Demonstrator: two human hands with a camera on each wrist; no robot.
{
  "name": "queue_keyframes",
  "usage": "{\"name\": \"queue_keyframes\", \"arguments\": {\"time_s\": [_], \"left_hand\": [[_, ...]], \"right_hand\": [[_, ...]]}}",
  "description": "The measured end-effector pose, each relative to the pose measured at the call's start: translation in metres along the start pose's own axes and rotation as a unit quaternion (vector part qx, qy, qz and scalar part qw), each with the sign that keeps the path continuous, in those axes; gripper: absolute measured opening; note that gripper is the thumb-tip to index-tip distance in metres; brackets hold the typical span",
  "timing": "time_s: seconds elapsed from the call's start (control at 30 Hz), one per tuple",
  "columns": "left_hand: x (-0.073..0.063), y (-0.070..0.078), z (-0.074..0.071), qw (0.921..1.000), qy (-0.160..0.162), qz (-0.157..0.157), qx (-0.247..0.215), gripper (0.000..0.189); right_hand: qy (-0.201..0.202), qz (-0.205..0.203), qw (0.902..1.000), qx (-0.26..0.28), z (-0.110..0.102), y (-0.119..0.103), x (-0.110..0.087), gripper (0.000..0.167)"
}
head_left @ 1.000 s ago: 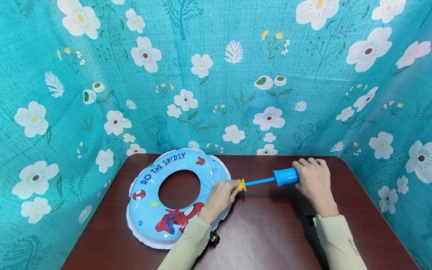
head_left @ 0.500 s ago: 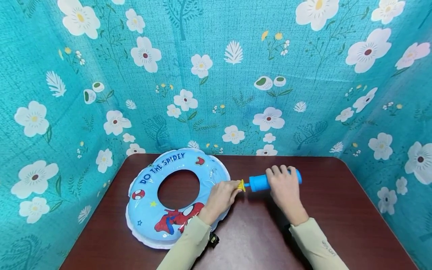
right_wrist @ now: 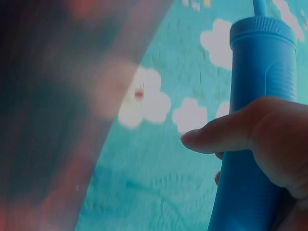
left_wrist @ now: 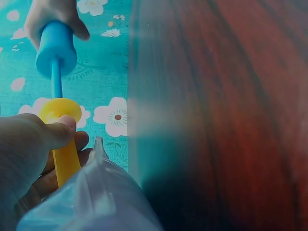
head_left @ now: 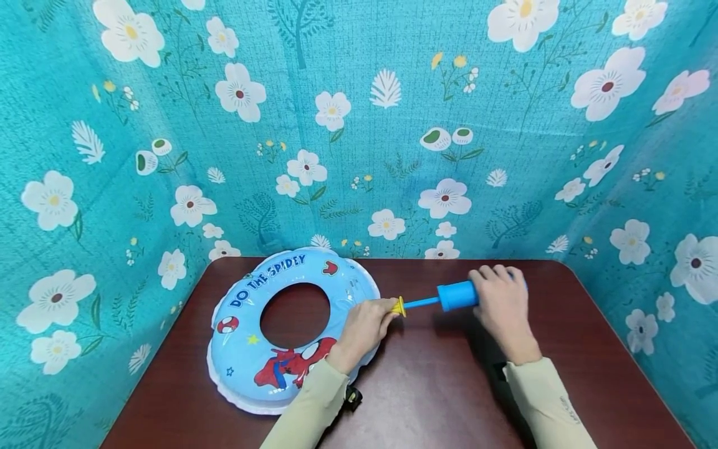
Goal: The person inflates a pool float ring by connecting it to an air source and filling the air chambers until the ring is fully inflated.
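Note:
My right hand (head_left: 501, 305) grips the barrel of a blue hand pump (head_left: 457, 295), held out to the right above the table. A thin blue rod (head_left: 422, 303) shows between the barrel and a yellow flanged nozzle (head_left: 400, 306). With thumb and fingers, my left hand (head_left: 361, 329) holds that nozzle at the right edge of a round inflatable swim ring (head_left: 231, 349). The ring is light blue, with a red cartoon figure and lettering. In the left wrist view the yellow stem (left_wrist: 66, 166) runs down behind clear plastic of the ring. The right wrist view shows the thumb lying across the blue barrel (right_wrist: 262, 62).
A dark reddish-brown table (head_left: 437, 386) lies under everything. Teal flowered cloth (head_left: 359, 125) hangs behind it and on both sides. A small black object (head_left: 353, 397) shows beside the left sleeve, near the ring's lower right edge.
The right hand slid the pump barrel left toward the yellow nozzle, then drew it back right, so more rod shows again. The left hand and the swim ring have hardly moved.

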State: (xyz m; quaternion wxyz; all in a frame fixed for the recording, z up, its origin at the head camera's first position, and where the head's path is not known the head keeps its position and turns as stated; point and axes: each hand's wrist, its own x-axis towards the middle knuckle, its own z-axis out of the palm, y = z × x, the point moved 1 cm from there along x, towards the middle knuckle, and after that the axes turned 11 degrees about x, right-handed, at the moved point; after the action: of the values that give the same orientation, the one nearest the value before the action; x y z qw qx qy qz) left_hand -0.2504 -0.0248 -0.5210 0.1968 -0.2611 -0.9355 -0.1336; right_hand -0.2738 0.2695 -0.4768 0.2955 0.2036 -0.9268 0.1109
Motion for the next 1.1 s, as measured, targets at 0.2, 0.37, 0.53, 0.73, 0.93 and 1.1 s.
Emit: {"name": "queue_keyframes", "arguments": {"time_s": [0.2, 0.37, 0.53, 0.73, 0.93, 1.1], "left_hand": [[-0.001, -0.002, 0.000, 0.9998, 0.009, -0.004, 0.014, 0.023], [0.000, -0.001, 0.001, 0.9992, 0.019, 0.006, 0.035, 0.017], [0.000, 0.000, 0.003, 0.9981, 0.030, 0.021, 0.049, 0.013], [-0.001, -0.001, 0.001, 0.9988, 0.014, 0.018, 0.043, 0.024], [-0.001, -0.004, -0.003, 0.9995, 0.000, 0.010, 0.031, 0.024], [0.000, -0.003, -0.005, 0.9998, -0.002, 0.003, 0.021, 0.020]], "right_hand": [[0.009, 0.032, 0.9995, 0.000, -0.014, 0.019, -0.003, 0.067], [0.006, 0.022, 0.9996, -0.018, -0.005, 0.007, -0.004, 0.066], [-0.007, -0.001, 0.9997, -0.024, 0.012, -0.020, -0.004, 0.057], [-0.032, -0.033, 0.9988, -0.019, 0.029, -0.049, -0.004, 0.043], [-0.047, -0.029, 0.9985, 0.001, 0.023, -0.041, 0.000, 0.046], [-0.011, -0.007, 0.9999, 0.010, 0.003, -0.006, 0.000, 0.050]]}}
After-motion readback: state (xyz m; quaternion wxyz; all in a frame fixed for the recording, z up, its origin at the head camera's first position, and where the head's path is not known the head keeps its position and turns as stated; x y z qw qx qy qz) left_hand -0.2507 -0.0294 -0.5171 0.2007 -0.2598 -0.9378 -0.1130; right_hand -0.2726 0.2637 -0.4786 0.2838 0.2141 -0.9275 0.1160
